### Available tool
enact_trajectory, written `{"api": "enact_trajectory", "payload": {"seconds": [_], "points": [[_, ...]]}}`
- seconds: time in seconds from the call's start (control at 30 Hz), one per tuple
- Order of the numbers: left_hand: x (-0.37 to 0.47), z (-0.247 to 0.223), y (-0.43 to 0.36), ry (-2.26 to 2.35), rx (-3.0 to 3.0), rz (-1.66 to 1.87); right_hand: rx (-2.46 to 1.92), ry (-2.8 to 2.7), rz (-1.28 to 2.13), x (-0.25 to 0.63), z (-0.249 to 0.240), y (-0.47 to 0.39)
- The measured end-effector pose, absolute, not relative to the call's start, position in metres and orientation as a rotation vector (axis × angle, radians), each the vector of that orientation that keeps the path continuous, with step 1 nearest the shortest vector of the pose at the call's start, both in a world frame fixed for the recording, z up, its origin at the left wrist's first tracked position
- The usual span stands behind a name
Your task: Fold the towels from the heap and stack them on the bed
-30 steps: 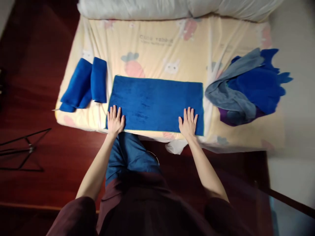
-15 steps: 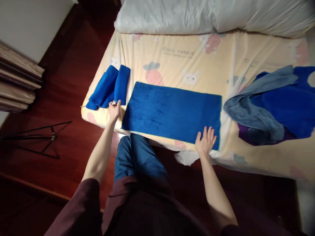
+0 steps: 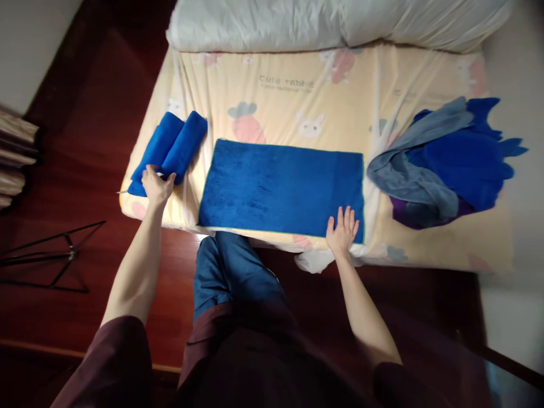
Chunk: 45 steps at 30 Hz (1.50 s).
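Note:
A blue towel (image 3: 280,187) with a thin green edge lies spread flat along the bed's near side. My right hand (image 3: 342,231) rests palm down on its lower right corner, fingers stretched. To the left, two narrow folded blue towels lie slantwise side by side and touching. My left hand (image 3: 157,184) is at their near ends, thumb and fingers around the end of the right folded towel (image 3: 187,141). Its fingertips reach over the left folded towel (image 3: 157,144). A small white tag shows by the fingers.
The bed (image 3: 289,113) has a pale yellow rabbit-and-carrot sheet. A heap of blue, grey and purple cloths (image 3: 450,158) lies at right. A white quilt (image 3: 263,25) spans the back. A black stand (image 3: 70,255) is on the floor at left.
My left hand has moved left with the right folded towel, which now lies against the other one. My right hand stays flat on the spread towel. The whole view has shifted slightly.

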<state>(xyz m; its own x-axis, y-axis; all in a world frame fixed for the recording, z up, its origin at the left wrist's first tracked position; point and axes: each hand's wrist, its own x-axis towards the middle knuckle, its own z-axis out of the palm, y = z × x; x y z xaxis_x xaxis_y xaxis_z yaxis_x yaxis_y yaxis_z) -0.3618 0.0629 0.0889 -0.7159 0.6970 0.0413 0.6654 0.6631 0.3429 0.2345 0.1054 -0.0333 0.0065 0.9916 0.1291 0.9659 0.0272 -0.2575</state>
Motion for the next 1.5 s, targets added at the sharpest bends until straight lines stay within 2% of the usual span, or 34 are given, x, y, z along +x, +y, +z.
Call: {"api": "enact_trajectory", "payload": {"seconds": [0.1, 0.23, 0.37, 0.53, 0.67, 0.83, 1.07, 1.17, 1.23, 1.37, 1.5], "points": [[-0.316, 0.092, 0.061, 2.794, 1.489, 0.632, -2.069, -2.073, 0.173, 0.232, -0.024, 0.106], [-0.261, 0.079, 0.086, 2.242, 2.035, 0.472, -2.053, -2.120, 0.175, 0.217, -0.003, 0.134], [-0.236, 0.042, 0.135, 2.025, 2.015, 0.406, -1.903, -2.214, 0.255, 0.187, 0.009, 0.211], [-0.251, -0.001, 0.180, 2.169, 1.791, 0.480, -1.985, -2.239, 0.382, 0.191, -0.010, 0.307], [-0.281, -0.017, 0.196, 2.223, 1.755, 0.544, -2.118, -2.245, 0.255, 0.223, -0.029, 0.338], [-0.301, -0.016, 0.212, 2.200, 1.855, 0.421, -2.193, -2.382, 0.047, 0.246, -0.039, 0.359], [-0.312, 0.000, 0.252, 2.181, 1.830, 0.342, -2.198, -2.350, 0.248, 0.248, -0.024, 0.383], [-0.294, 0.015, 0.243, 2.233, 1.780, 0.461, -2.072, -2.233, 0.263, 0.225, 0.000, 0.352], [-0.267, 0.027, 0.210, 2.181, 1.909, 0.572, -1.876, -2.108, 0.271, 0.203, 0.016, 0.304], [-0.192, 0.035, 0.089, 1.959, 2.086, 0.550, -1.550, -1.653, 0.577, 0.157, 0.032, 0.155], [-0.128, 0.024, -0.037, 1.843, 2.041, 0.444, -1.504, -1.124, 1.026, 0.118, 0.024, 0.010]]}}
